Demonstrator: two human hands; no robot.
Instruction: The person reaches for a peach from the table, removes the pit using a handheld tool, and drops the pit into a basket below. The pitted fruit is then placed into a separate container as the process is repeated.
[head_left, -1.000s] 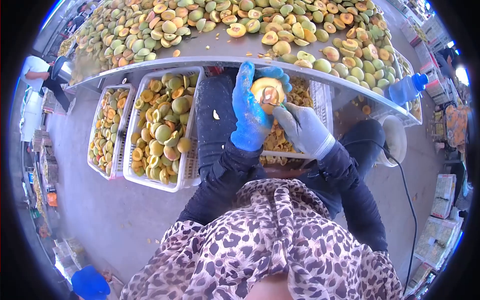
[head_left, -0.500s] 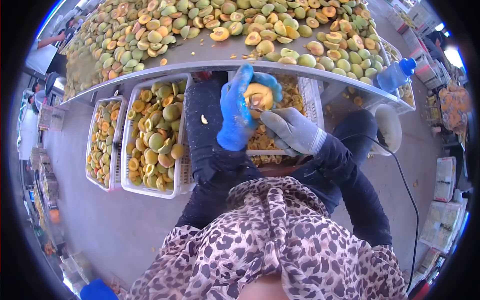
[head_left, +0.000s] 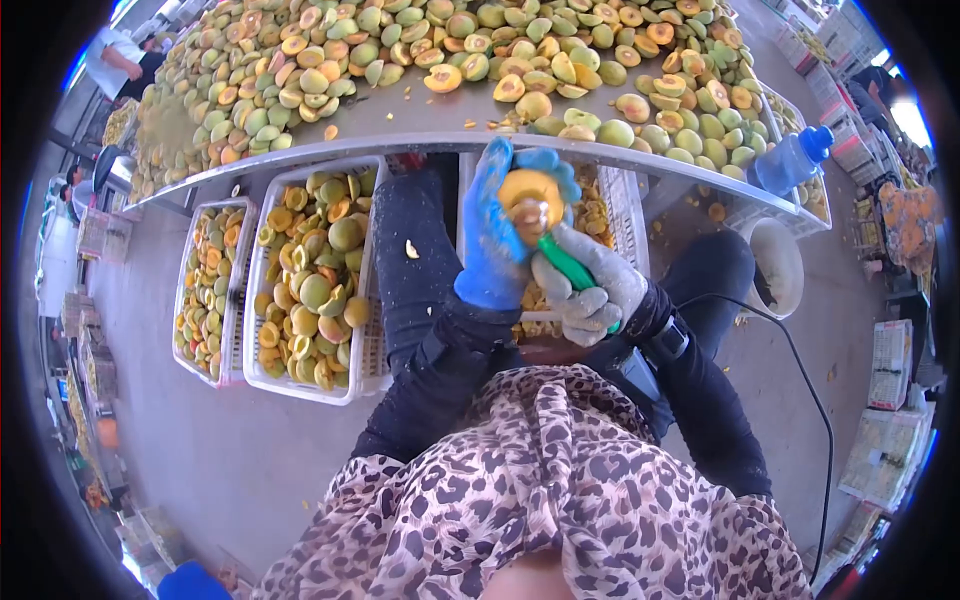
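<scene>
My left hand (head_left: 492,245), in a blue glove, is wrapped around a halved yellow-fleshed peach (head_left: 538,187) with its cut face up. My right hand (head_left: 612,272), in a grey glove, grips a green-handled pitting tool (head_left: 567,263). The tool's metal end meets the middle of the cut face, where the pit sits; its exact shape is blurred. Both hands are above a white crate (head_left: 625,215) of peach scraps (head_left: 592,210), between my knees and just below the table's edge.
Many peach halves (head_left: 300,75) cover the metal table (head_left: 400,105). Two white crates of peaches (head_left: 250,340) (head_left: 180,340) stand on the floor at left. A blue bottle (head_left: 790,162) is at the table's right edge, above a white bucket (head_left: 785,270). A black cable (head_left: 815,400) hangs at right.
Both hands have shifted slightly right. My right hand has turned, bringing the tool's green handle into view, and the peach's cut face has tilted.
</scene>
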